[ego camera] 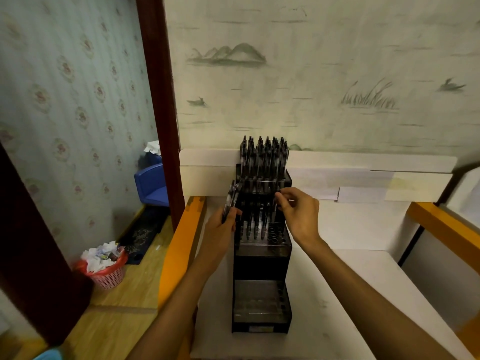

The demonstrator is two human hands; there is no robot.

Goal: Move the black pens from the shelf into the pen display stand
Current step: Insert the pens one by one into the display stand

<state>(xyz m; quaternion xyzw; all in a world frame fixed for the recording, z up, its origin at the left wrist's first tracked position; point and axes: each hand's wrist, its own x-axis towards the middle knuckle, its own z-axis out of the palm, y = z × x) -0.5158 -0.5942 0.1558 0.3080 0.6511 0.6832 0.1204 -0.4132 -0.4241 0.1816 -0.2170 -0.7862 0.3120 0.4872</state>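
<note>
Head view is showing the black pens (263, 157) standing upright and packed close in the top tier of the pen display stand (261, 255), with a partial row (255, 224) occupying the middle tier and open holes showing at that tier's right side; the bottom tier is appearing unfilled. The left hand (220, 227) is gripping a small bundle of pens (230, 200) at their lower ends, held just beside the stand's left edge and tilted slightly outward. The right hand (298, 211) is pinching at the top of a pen over the middle tier; whether it is seating that pen or only steadying it cannot be told. Judged from their look, these pens are light, stiff and smooth-barrelled, so a loose bundle is likely to slip or fan out; taking each one singly near the upper barrel, with fingertips, should be giving the best control when guiding the tip into a hole. The stand is resting on a white shelf (350, 294) with orange side rails (181, 242). A pink waste basket (106, 274) is standing on the floor to the left.
</note>
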